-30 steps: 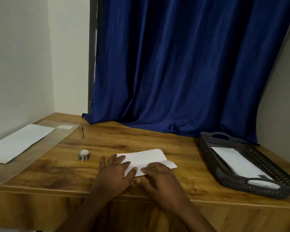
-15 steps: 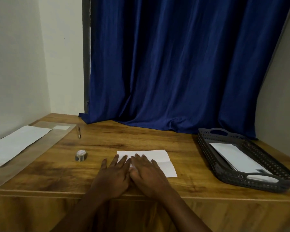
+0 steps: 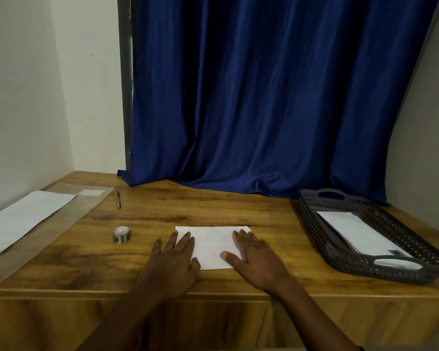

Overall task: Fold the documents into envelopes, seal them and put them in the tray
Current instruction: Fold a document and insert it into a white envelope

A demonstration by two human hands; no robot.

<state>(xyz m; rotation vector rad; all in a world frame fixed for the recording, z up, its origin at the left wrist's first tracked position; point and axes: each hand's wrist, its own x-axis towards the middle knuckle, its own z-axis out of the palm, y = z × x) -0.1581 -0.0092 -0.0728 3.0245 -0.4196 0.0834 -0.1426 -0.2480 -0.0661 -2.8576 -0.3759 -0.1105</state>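
A folded white document (image 3: 214, 245) lies flat on the wooden desk near its front edge. My left hand (image 3: 174, 262) presses flat on its left side with straight fingers. My right hand (image 3: 255, 258) lies flat on its right side, fingers spread. A dark perforated tray (image 3: 312, 219) stands at the right and holds white envelopes (image 3: 360, 233). A small roll of tape (image 3: 121, 234) sits left of the document.
At the far left a white envelope (image 3: 23, 219) lies on a clear plastic sleeve (image 3: 69, 224). A pen (image 3: 118, 198) lies behind the tape. A blue curtain (image 3: 264, 97) hangs behind the desk and its hem rests on the back edge.
My hands slid apart from the middle of the document to its left and right sides. The raised fold seen earlier now lies flat.
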